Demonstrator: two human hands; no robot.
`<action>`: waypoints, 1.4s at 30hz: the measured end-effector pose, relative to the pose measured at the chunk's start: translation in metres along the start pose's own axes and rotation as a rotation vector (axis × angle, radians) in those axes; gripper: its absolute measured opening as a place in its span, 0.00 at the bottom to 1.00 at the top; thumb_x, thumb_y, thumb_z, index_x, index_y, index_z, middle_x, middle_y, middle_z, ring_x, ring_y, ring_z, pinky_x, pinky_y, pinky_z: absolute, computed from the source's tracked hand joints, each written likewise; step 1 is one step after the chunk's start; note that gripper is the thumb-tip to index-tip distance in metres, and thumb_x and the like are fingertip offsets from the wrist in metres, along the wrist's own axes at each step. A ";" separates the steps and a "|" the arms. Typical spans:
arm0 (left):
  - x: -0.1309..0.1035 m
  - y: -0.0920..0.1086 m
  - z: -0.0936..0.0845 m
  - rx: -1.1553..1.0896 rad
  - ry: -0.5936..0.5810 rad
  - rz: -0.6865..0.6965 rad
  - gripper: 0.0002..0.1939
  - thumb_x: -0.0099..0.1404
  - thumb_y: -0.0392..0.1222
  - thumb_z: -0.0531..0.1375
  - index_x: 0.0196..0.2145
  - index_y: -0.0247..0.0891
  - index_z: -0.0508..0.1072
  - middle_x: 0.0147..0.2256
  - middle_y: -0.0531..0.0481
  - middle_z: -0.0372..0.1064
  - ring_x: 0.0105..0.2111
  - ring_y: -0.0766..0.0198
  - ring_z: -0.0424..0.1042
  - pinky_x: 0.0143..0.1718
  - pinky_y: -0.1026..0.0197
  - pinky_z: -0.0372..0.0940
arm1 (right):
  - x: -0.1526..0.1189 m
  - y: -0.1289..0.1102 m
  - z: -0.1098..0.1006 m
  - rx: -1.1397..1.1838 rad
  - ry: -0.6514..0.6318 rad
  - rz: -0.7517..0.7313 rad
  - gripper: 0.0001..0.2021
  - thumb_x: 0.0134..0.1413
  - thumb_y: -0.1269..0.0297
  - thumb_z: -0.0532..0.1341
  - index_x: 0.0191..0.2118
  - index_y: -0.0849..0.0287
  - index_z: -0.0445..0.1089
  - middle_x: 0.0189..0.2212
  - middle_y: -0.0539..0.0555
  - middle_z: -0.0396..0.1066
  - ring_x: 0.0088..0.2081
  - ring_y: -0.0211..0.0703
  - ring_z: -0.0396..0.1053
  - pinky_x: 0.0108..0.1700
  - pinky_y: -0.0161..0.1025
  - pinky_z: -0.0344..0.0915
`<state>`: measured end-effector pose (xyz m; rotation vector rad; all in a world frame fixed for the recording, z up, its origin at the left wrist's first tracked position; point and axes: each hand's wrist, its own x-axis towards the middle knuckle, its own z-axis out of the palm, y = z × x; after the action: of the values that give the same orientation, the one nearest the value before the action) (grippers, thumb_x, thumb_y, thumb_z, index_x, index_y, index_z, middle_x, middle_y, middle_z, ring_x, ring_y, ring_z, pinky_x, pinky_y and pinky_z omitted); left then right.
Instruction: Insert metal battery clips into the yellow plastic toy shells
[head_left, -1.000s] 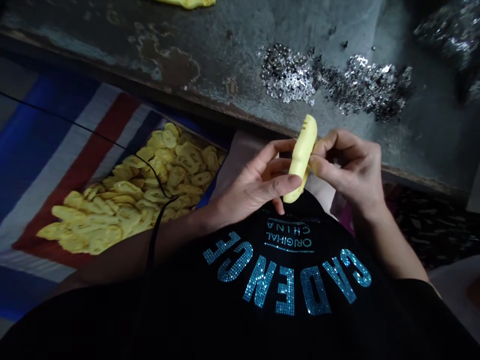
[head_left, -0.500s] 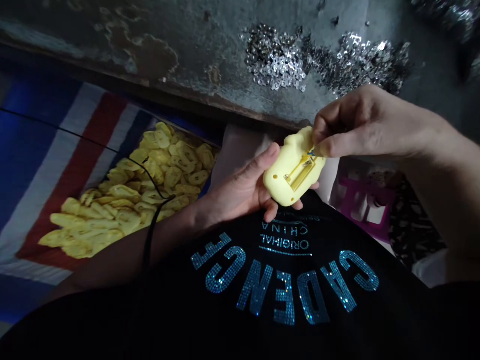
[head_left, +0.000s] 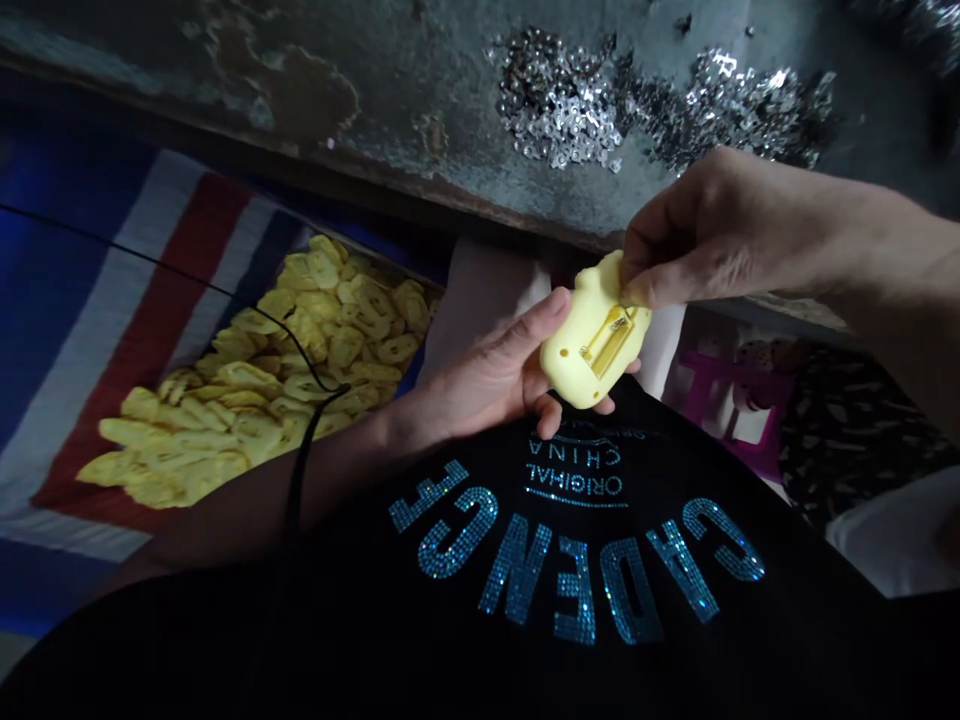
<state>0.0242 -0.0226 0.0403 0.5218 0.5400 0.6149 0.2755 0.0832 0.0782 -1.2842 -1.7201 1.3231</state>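
Observation:
A rounded yellow plastic casing (head_left: 568, 345) rests in my left hand (head_left: 499, 385), the thumb along its left edge and the fingertips curled under it. Its upper face has a long rectangular recess with small metal springs inside, plus small round holes. Over the recess's upper right end, my right hand (head_left: 694, 240) is closed in a pinch, thumb and index finger touching the casing there. Whatever lies between those fingertips is hidden.
Small shiny metal pieces (head_left: 559, 100) lie in piles on the worn metal table (head_left: 405, 90). Many yellow plastic parts (head_left: 247, 390) are heaped at left on a striped sheet (head_left: 202, 240). A black cord crosses that heap. A magenta object (head_left: 701, 385) is at right.
The casing and my left hand have shifted slightly right. My right fingertips sit lower against the casing, and the small bluish bit seen at them earlier is now hidden.

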 end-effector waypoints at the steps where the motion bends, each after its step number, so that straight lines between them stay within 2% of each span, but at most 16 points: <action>1: 0.000 -0.001 -0.001 0.002 0.012 0.003 0.42 0.74 0.74 0.64 0.72 0.42 0.74 0.57 0.31 0.85 0.34 0.57 0.86 0.17 0.70 0.66 | -0.003 -0.004 0.005 0.002 0.020 0.002 0.16 0.53 0.60 0.85 0.34 0.57 0.79 0.35 0.44 0.83 0.46 0.44 0.83 0.41 0.36 0.80; 3: 0.000 -0.002 -0.002 0.002 0.028 0.008 0.42 0.74 0.75 0.64 0.71 0.42 0.75 0.56 0.31 0.85 0.34 0.58 0.85 0.17 0.70 0.65 | -0.008 -0.016 0.011 0.006 0.053 0.005 0.14 0.61 0.55 0.80 0.39 0.57 0.80 0.40 0.44 0.85 0.47 0.43 0.83 0.42 0.36 0.79; 5: 0.000 -0.001 -0.003 0.002 0.038 0.014 0.42 0.75 0.76 0.63 0.71 0.42 0.75 0.57 0.32 0.85 0.34 0.58 0.85 0.17 0.70 0.65 | -0.007 -0.029 0.012 -0.010 0.002 0.006 0.14 0.63 0.53 0.79 0.41 0.58 0.82 0.41 0.44 0.85 0.45 0.40 0.82 0.40 0.36 0.77; 9: 0.001 -0.001 -0.005 0.005 0.038 0.019 0.44 0.74 0.78 0.61 0.72 0.43 0.74 0.56 0.32 0.85 0.36 0.55 0.86 0.17 0.69 0.66 | 0.001 -0.042 0.001 -0.118 -0.382 0.045 0.16 0.61 0.49 0.80 0.38 0.58 0.86 0.29 0.44 0.82 0.29 0.31 0.71 0.29 0.33 0.65; 11: 0.002 -0.001 -0.006 0.005 0.038 0.019 0.45 0.73 0.79 0.61 0.72 0.44 0.74 0.55 0.33 0.85 0.36 0.54 0.87 0.17 0.69 0.67 | -0.002 -0.041 -0.002 -0.080 -0.415 0.036 0.15 0.60 0.49 0.81 0.37 0.57 0.87 0.27 0.45 0.81 0.25 0.30 0.66 0.26 0.33 0.63; 15: 0.004 0.000 -0.006 0.003 0.050 0.023 0.43 0.73 0.78 0.63 0.70 0.44 0.75 0.54 0.35 0.86 0.36 0.54 0.86 0.17 0.69 0.67 | -0.029 -0.028 0.001 0.001 -0.198 -0.077 0.07 0.63 0.57 0.80 0.41 0.51 0.88 0.33 0.47 0.83 0.28 0.33 0.70 0.30 0.36 0.65; 17: 0.004 0.000 -0.006 -0.009 0.035 0.022 0.41 0.72 0.77 0.64 0.67 0.43 0.77 0.53 0.35 0.86 0.36 0.54 0.86 0.17 0.69 0.66 | -0.042 -0.021 0.005 -0.086 -0.077 -0.167 0.04 0.65 0.58 0.79 0.43 0.47 0.88 0.34 0.48 0.82 0.31 0.37 0.71 0.31 0.39 0.64; 19: 0.004 -0.001 -0.006 -0.008 0.014 0.031 0.39 0.73 0.76 0.65 0.65 0.44 0.76 0.52 0.37 0.86 0.37 0.54 0.87 0.17 0.70 0.67 | -0.048 -0.015 0.009 -0.180 0.006 -0.242 0.07 0.64 0.55 0.79 0.46 0.45 0.88 0.39 0.50 0.81 0.34 0.41 0.72 0.32 0.41 0.65; 21: 0.004 -0.001 -0.005 0.011 0.009 0.057 0.36 0.74 0.73 0.67 0.66 0.46 0.74 0.52 0.40 0.85 0.38 0.55 0.88 0.18 0.70 0.69 | -0.048 -0.010 0.011 -0.202 0.028 -0.248 0.15 0.60 0.50 0.81 0.49 0.45 0.86 0.46 0.52 0.81 0.40 0.45 0.75 0.34 0.43 0.70; 24: 0.003 -0.001 -0.001 0.025 0.047 0.088 0.35 0.73 0.66 0.72 0.67 0.49 0.70 0.51 0.45 0.82 0.37 0.57 0.87 0.19 0.70 0.71 | -0.041 -0.005 0.013 -0.139 -0.004 -0.161 0.28 0.52 0.42 0.84 0.54 0.46 0.82 0.54 0.54 0.82 0.47 0.51 0.79 0.37 0.43 0.75; 29: 0.002 0.000 0.009 0.102 0.116 0.124 0.34 0.73 0.56 0.75 0.68 0.48 0.67 0.47 0.48 0.79 0.38 0.59 0.86 0.21 0.71 0.71 | -0.043 0.006 0.021 -0.093 -0.007 -0.159 0.30 0.54 0.39 0.81 0.55 0.46 0.77 0.56 0.55 0.81 0.53 0.54 0.80 0.41 0.45 0.80; 33: 0.000 -0.004 0.011 0.251 0.139 0.178 0.37 0.71 0.50 0.77 0.70 0.47 0.68 0.54 0.44 0.81 0.38 0.62 0.83 0.23 0.71 0.71 | -0.060 0.025 0.038 -0.068 0.127 -0.245 0.27 0.60 0.45 0.78 0.60 0.42 0.74 0.58 0.55 0.77 0.57 0.56 0.79 0.49 0.51 0.83; 35: -0.001 -0.006 0.011 0.369 0.142 0.240 0.37 0.70 0.46 0.78 0.70 0.50 0.69 0.58 0.44 0.81 0.40 0.63 0.84 0.27 0.70 0.72 | -0.069 0.036 0.049 -0.040 0.253 -0.325 0.27 0.61 0.46 0.76 0.63 0.38 0.72 0.59 0.55 0.74 0.59 0.59 0.77 0.54 0.56 0.82; 38: -0.004 -0.007 0.015 0.624 0.166 0.391 0.40 0.68 0.41 0.79 0.72 0.54 0.70 0.63 0.47 0.80 0.51 0.60 0.84 0.43 0.65 0.78 | -0.078 0.054 0.063 -0.126 0.469 -0.414 0.29 0.61 0.38 0.71 0.64 0.33 0.67 0.58 0.58 0.72 0.61 0.69 0.75 0.59 0.69 0.79; 40: -0.005 -0.005 0.019 0.810 0.166 0.484 0.41 0.68 0.43 0.79 0.73 0.54 0.70 0.67 0.47 0.78 0.57 0.55 0.83 0.54 0.57 0.80 | -0.077 0.066 0.069 -0.242 0.587 -0.459 0.34 0.58 0.32 0.68 0.66 0.32 0.62 0.56 0.61 0.71 0.62 0.75 0.73 0.61 0.76 0.76; 42: -0.005 -0.002 0.024 0.967 0.151 0.544 0.40 0.69 0.49 0.79 0.73 0.52 0.71 0.68 0.46 0.78 0.59 0.50 0.83 0.59 0.52 0.80 | -0.073 0.078 0.071 -0.233 0.642 -0.565 0.40 0.55 0.26 0.68 0.68 0.31 0.60 0.56 0.61 0.69 0.61 0.76 0.73 0.61 0.78 0.74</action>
<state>0.0362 -0.0338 0.0584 1.5783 0.8418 0.8980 0.2638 -0.0082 -0.0118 -1.0609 -1.6059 0.3401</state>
